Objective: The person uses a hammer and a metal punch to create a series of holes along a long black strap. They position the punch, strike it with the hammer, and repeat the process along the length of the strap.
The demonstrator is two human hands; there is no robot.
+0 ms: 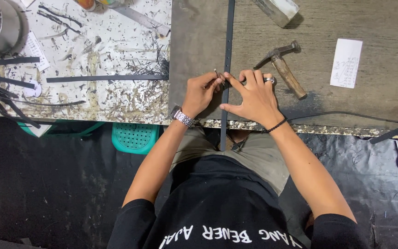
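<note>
Black shirt and khaki lap fill the bottom of the head view, so the person is sitting right up against the surface [199,46] with both forearms reaching forward over the edge.

Both hands meet on a long thin dark strap [228,41] that runs straight away from the body and also hangs down off the near edge between the knees. It looks like flat leather or rubber, narrow, matte black, with a few tiny holes up its length further out past the fingers.

Left hand [200,94], with a metal watch on the wrist, has its grip narrow, pinching a small slim metal tool, maybe a punch or awl [217,74], hard to tell which, held upright right against the strap's left side. Right hand [253,97], ring on one finger and a bead bracelet on the wrist, lies mostly flat, fingers spread; its grip isn't closed around anything, it just presses down on the strap. My guess is that's to pin it flat and steady while the tool gets lined up.

Just beyond the right hand's fingertips lies a hammer [283,67] with a wooden handle, close enough to grab. Further right of that is a white paper slip [346,63]. Off to the left of the left hand the surface turns into a scratched-up cutting mat [116,46] littered with shavings and more black strips [107,78], and a metal pot [3,25] sits way out at the far left corner.
</note>
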